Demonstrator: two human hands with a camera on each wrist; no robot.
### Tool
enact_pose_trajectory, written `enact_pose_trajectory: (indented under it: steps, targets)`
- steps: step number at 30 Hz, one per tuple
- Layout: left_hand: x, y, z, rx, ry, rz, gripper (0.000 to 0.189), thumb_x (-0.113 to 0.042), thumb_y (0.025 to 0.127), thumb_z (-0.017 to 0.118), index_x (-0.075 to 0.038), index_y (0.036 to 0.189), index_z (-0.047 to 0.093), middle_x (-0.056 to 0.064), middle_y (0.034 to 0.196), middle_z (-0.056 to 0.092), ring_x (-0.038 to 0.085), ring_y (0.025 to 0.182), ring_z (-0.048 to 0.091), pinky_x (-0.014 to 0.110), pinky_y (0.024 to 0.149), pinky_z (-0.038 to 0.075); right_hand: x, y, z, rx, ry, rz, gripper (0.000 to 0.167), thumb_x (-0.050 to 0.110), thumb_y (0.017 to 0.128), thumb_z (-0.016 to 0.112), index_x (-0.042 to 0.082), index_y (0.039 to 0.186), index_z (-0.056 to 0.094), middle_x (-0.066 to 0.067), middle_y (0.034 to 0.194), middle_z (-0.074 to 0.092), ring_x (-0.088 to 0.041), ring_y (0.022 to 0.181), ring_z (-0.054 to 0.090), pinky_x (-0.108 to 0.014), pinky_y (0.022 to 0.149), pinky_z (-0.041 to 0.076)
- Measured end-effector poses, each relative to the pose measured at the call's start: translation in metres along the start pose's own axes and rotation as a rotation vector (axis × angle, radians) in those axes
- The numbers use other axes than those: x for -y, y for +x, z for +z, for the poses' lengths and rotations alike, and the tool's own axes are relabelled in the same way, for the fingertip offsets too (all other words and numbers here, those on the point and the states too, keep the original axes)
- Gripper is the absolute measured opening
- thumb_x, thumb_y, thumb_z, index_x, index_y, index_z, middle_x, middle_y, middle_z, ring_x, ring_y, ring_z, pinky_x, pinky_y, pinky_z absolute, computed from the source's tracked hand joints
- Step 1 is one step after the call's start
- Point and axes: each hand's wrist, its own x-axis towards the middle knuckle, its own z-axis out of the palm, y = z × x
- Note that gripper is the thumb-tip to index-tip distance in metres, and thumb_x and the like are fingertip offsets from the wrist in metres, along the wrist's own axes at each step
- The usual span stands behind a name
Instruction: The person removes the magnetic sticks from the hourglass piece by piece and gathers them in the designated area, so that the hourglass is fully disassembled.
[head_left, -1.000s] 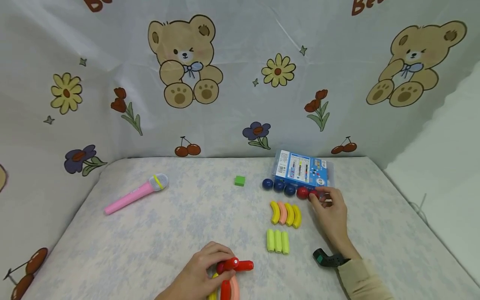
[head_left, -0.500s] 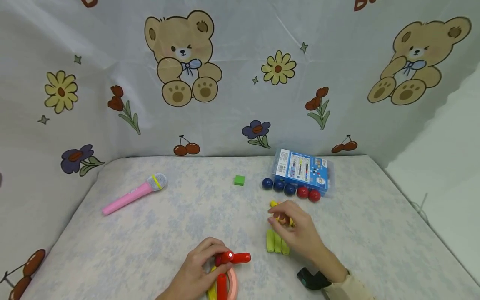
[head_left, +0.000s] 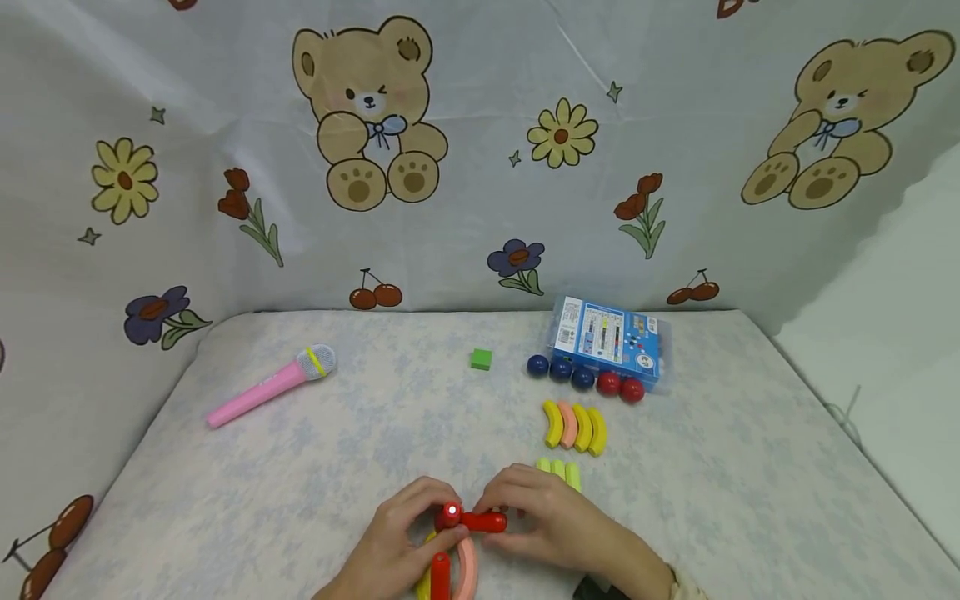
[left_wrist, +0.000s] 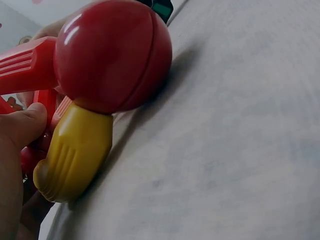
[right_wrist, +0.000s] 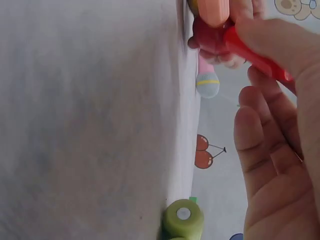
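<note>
Near the front edge in the head view, my left hand [head_left: 397, 537] grips a small building-toy structure by its upright red stick [head_left: 451, 511]. A lying red stick [head_left: 486, 522] points right from that joint, and my right hand [head_left: 551, 512] pinches it between thumb and fingers. A curved pink stick [head_left: 468, 567] and a second red stick [head_left: 440, 575] run towards me. In the left wrist view a red ball [left_wrist: 112, 55] joins a curved yellow stick [left_wrist: 80, 150]. The right wrist view has another red ball [right_wrist: 210, 37] at the joint, partly covered by fingers.
Light green sticks [head_left: 572, 476] lie just beyond my right hand, partly hidden. Behind them are curved yellow and pink sticks [head_left: 582, 428], blue balls [head_left: 537, 366], red balls [head_left: 632, 391] and a blue box [head_left: 607, 337]. A green block [head_left: 482, 359] and pink microphone [head_left: 262, 393] lie further left.
My right hand has left the red balls by the box, passed over the curved sticks and come to the lying red stick. The left hand keeps its grip on the structure.
</note>
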Motion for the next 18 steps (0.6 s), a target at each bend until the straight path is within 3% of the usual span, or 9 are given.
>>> enact_pose_trajectory:
  steps: [5, 10, 12, 18]
  targets:
    - [0.002, -0.001, 0.001, 0.006, 0.000, 0.022, 0.026, -0.017, 0.093, 0.077, -0.026, 0.115, 0.065, -0.003, 0.111, 0.067, 0.008, 0.096, 0.063, 0.024, 0.083, 0.056, 0.002, 0.000, 0.003, 0.030, -0.015, 0.001, 0.026, 0.018, 0.096, 0.076, 0.025, 0.120, 0.071, 0.012, 0.115, 0.069, -0.003, 0.104, 0.063, -0.022, 0.090, 0.056]
    - [0.004, -0.004, 0.001, 0.044, -0.063, 0.083, 0.028, -0.012, 0.093, 0.077, -0.021, 0.116, 0.065, -0.002, 0.111, 0.066, 0.008, 0.095, 0.062, 0.023, 0.079, 0.056, 0.007, -0.004, 0.006, 0.003, 0.008, -0.025, 0.025, 0.015, 0.096, 0.076, 0.020, 0.120, 0.073, 0.007, 0.114, 0.070, -0.005, 0.099, 0.064, -0.020, 0.084, 0.056]
    - [0.005, -0.004, 0.001, 0.058, -0.078, 0.119, 0.029, -0.010, 0.092, 0.077, -0.019, 0.117, 0.065, -0.002, 0.111, 0.066, 0.009, 0.096, 0.062, 0.024, 0.078, 0.057, 0.010, -0.006, 0.007, -0.011, 0.051, 0.003, 0.024, 0.017, 0.097, 0.074, 0.020, 0.121, 0.074, 0.007, 0.113, 0.071, -0.004, 0.098, 0.063, -0.020, 0.082, 0.056]
    - [0.003, -0.001, 0.000, 0.082, -0.062, 0.118, 0.025, -0.012, 0.092, 0.077, -0.021, 0.113, 0.068, -0.005, 0.111, 0.067, 0.009, 0.100, 0.062, 0.023, 0.079, 0.058, 0.017, -0.017, 0.006, -0.087, 0.153, 0.149, 0.022, 0.020, 0.099, 0.070, 0.017, 0.122, 0.071, 0.005, 0.109, 0.073, -0.004, 0.087, 0.061, -0.022, 0.071, 0.057]
